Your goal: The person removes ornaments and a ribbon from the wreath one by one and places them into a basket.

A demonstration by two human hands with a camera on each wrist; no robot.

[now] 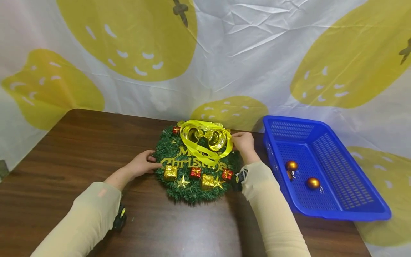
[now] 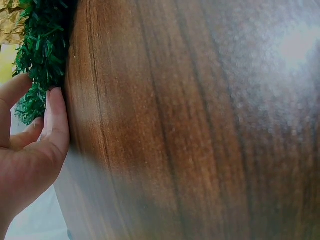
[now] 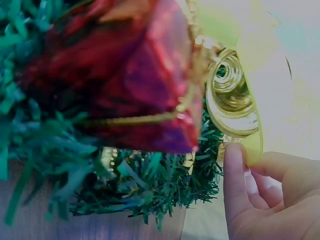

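Observation:
A green Christmas wreath (image 1: pixel 189 194) lies on the table, with gold "Merry Christmas" lettering, small red and gold gift boxes and gold stars on its front. Two gold bells (image 1: pixel 217 140) sit at its upper part, a loop of yellow ribbon (image 1: pixel 202 157) lying over them. At the wreath's left edge, my left hand (image 1: pixel 141 164) pinches the green tinsel between thumb and fingers, as the left wrist view shows. My right hand (image 1: pixel 244 144) is at the upper right, where thumb and fingertips pinch the ribbon's edge. In the right wrist view a red gift box (image 3: pixel 135 75) hides part of the wreath.
On the right stands a blue plastic basket (image 1: pixel 324 142) holding a few orange-gold ball ornaments (image 1: pixel 313 183). Behind the brown wooden table (image 1: pixel 80 150) hangs a white cloth (image 1: pixel 224 64) with yellow lemon prints.

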